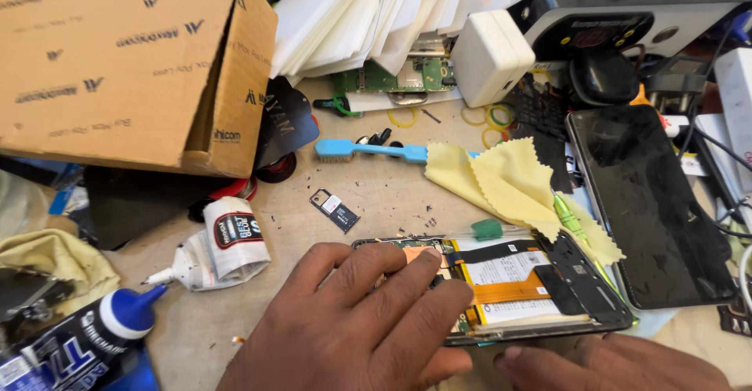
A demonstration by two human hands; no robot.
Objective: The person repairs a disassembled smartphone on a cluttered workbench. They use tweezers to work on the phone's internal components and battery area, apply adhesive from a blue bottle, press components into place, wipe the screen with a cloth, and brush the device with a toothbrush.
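Left hand (352, 328) presses flat, fingers (415, 269) released, on the opened phone (509, 281); right hand (611, 363) fingers' state unclear; cardboard box (133, 62) lies tipped on the tabletop (376, 195).

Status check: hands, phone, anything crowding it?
Left hand flat on opened phone, fingers spread, holding nothing. Right hand at phone's near edge, mostly out of frame. Yellow cloth overlaps phone's far corner; SIM tray lies loose beside.

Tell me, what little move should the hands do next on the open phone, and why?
Probably the left hand should press its fingertips along the opened phone, since they already rest on its upper-left corner while the right hand steadies the near edge. I cannot tell what lies under them.
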